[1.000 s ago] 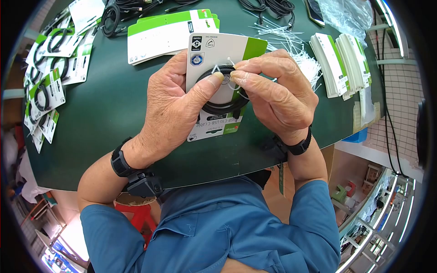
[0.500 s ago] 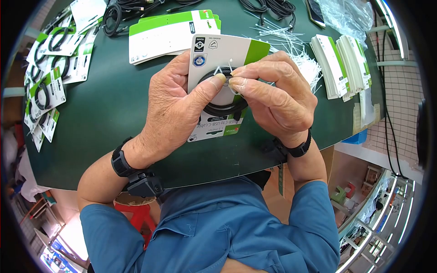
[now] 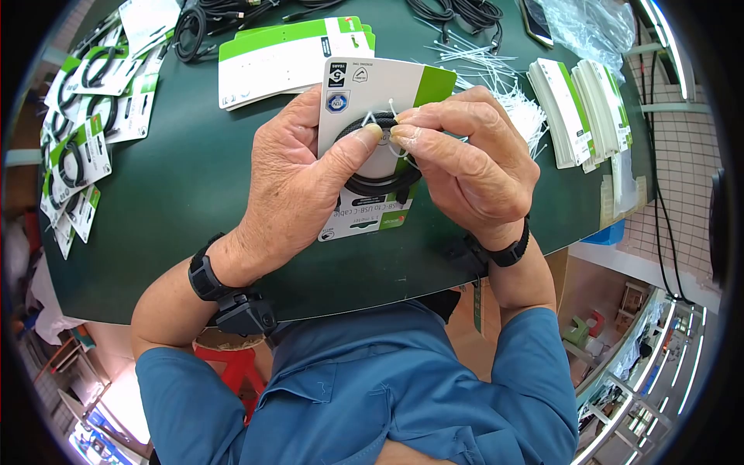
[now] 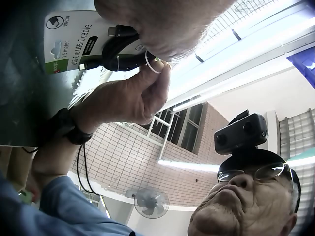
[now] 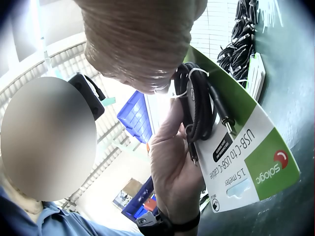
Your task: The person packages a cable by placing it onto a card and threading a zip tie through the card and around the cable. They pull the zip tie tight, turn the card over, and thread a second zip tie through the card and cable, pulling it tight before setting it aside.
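The person holds a card (image 3: pixel 370 147) just above the green table (image 3: pixel 194 178), tilted up toward the face so the coiled black cable (image 3: pixel 378 159) on its front is easy to see. The left hand (image 3: pixel 291 178) grips the card from its left edge, fingers curled behind it and the thumb laid flat across the coil, which seems to keep the cable pressed against the card. The right hand (image 3: pixel 465 163) comes in from the other side; its thumb and forefinger are pinched shut on a thin white tie (image 3: pixel 394 128) looped round the top of the coil, the other fingers curled loosely. The two thumbs almost touch there, so the tie is steadied from both sides. From the right wrist view the tie (image 5: pixel 189 81) wraps the coil near its top.

Around them, a loose heap of white ties (image 3: pixel 496 74) lies just beyond the right hand. Blank cards (image 3: pixel 577 108) stand stacked farther right, and more cards (image 3: pixel 279 58) lie flat behind the held one. Finished cards (image 3: pixel 77 147) with cables are spread at the far left. Loose black cables (image 3: pixel 457 12) sit at the far edge. Nothing lies between the hands and the heap of ties.
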`<control>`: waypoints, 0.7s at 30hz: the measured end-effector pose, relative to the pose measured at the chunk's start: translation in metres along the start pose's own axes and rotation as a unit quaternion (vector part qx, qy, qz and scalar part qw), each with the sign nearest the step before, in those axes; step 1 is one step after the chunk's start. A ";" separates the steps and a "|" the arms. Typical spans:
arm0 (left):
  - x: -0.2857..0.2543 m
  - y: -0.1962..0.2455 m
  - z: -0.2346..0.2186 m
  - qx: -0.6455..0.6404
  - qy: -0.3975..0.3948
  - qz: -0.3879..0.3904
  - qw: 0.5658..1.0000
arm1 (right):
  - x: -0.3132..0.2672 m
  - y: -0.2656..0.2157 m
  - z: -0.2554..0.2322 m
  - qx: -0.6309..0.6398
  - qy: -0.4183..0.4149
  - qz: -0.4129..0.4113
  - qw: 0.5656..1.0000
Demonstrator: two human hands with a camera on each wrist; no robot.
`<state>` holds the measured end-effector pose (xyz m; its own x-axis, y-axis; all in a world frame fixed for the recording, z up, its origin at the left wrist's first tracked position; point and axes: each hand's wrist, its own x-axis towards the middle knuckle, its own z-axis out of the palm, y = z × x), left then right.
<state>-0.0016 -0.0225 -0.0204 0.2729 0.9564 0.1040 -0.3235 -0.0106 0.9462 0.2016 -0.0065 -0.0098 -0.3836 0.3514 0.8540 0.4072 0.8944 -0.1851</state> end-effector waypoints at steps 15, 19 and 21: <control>-0.003 0.004 0.003 0.022 -0.008 0.014 1.000 | 0.003 0.001 0.001 -0.012 0.022 0.037 0.999; -0.004 0.005 0.004 0.025 -0.005 0.008 1.000 | 0.005 0.002 -0.001 -0.015 0.007 0.060 0.998; -0.003 0.005 0.002 0.032 -0.009 0.002 0.999 | 0.006 0.004 -0.001 -0.021 -0.002 0.059 0.998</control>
<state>-0.0022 -0.0261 -0.0156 0.2886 0.9509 0.1120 -0.2662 -0.0327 0.9634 0.2020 -0.0014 -0.0051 -0.3351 0.4542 0.8255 0.4833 0.8350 -0.2632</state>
